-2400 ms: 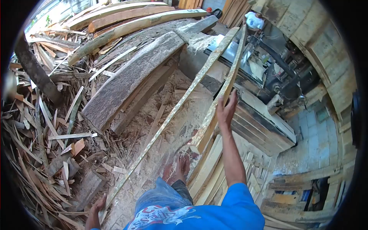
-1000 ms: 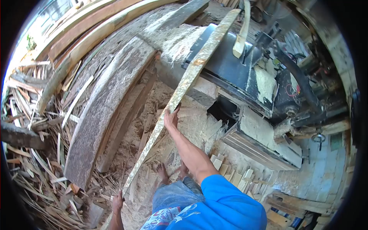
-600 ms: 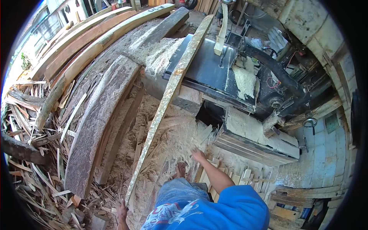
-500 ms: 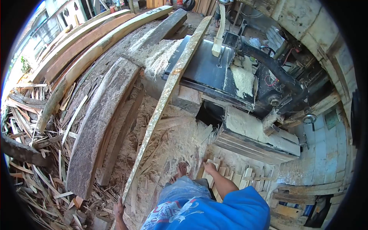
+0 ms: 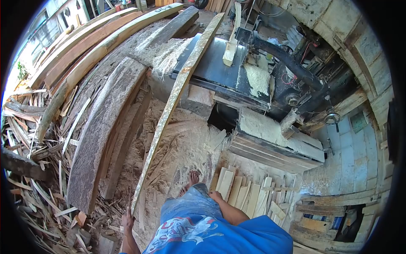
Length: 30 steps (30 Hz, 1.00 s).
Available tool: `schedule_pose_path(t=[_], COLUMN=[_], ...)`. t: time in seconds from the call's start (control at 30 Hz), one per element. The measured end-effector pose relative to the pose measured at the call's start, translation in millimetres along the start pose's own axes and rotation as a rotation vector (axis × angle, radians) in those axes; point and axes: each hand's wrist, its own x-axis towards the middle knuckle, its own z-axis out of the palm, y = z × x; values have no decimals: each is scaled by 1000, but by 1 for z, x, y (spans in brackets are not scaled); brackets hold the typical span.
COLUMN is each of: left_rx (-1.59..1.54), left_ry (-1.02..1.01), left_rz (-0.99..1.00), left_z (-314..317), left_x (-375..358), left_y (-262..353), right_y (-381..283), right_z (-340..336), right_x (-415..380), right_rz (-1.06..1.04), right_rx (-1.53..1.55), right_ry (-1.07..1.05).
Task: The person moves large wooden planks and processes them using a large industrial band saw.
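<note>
A long, narrow, rough-edged wood strip slants from the bottom left up across the left part of a dark metal machine table. At its lower end my left hand is closed round it. My right hand rests low against my thigh, beside the legs of my trousers; its fingers are partly hidden. A pale squared piece of wood lies on the far part of the machine table, close to the black machine arm.
Thick, sawdust-covered planks lie left of the strip, with long curved boards behind. Scrap wood is heaped at the far left. Short pale boards lie on the floor to the right, below a sawdust-covered wooden block.
My right hand has moved left and down from above the short boards to my thigh. The camera view has shifted a little. My left hand still holds the strip.
</note>
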Motion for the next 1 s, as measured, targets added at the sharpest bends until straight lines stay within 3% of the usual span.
schedule_pose_path(t=[0.03,0.2,0.33,0.47,0.53,0.57,0.63,0.7,0.83,0.97,1.0], left_rx=[-46,-34,-142,-209,-202,-201,4,-97,-278,-382,-388], left_ry=[-40,15,126,192,381,382,683,628,233,-306,-307], left_rz=[-123,-144,-26,-23,148,148,477,556,690,493,482], left_z=[-3,-7,-5,1,7,12,28,45,109,183,198], left_x=[1,-11,-16,-8,-11,-12,-14,-23,-10,9,13], left_y=[0,20,27,44,94,121,186,262,380,474,492], right_y=[-7,-48,-45,-55,-58,-59,-57,-55,-58,-60,-59], right_z=[-1,-31,-22,-44,-63,-73,-88,-107,-165,-236,-248], right_x=[3,10,43,26,24,25,41,61,108,155,160], right_rz=[3,-77,-77,-61,-19,26,33,39,85,-75,-73], right_rx=[-39,45,212,53,101,150,133,105,-21,-21,-32], right_ry=[1,76,63,211,188,168,168,169,227,204,198])
